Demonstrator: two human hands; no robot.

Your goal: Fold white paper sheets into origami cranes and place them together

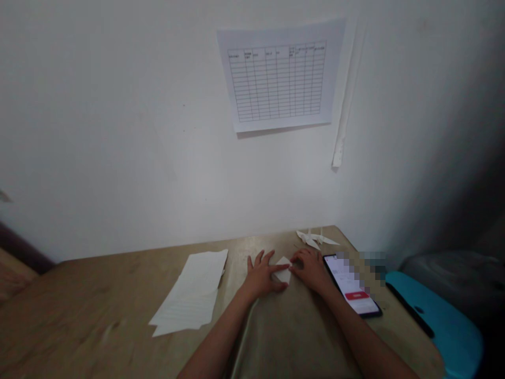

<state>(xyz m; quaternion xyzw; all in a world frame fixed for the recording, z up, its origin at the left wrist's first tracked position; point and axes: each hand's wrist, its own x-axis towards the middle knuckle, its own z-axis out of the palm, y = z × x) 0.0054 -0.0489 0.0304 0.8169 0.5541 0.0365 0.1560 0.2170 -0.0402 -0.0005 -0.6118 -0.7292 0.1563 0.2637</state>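
A small folded piece of white paper [283, 276] lies on the table between my two hands. My left hand [259, 278] rests with its fingers spread, the index finger lying across the paper and the thumb at its lower edge. At the paper's right corner, the thumb and curled fingers of my right hand [311, 269] are closed on it; the exact pinch is partly hidden. Just beyond my right hand sit folded white paper figures [316, 239], pointed like cranes.
Left of my hands lies a stack of lined paper sheets [191, 295] on the brown table [98, 295]. A phone [351, 284] with a lit screen is beside my right forearm. A turquoise object [437, 321] stands off the right edge. A printed table sheet [282, 79] hangs on the wall.
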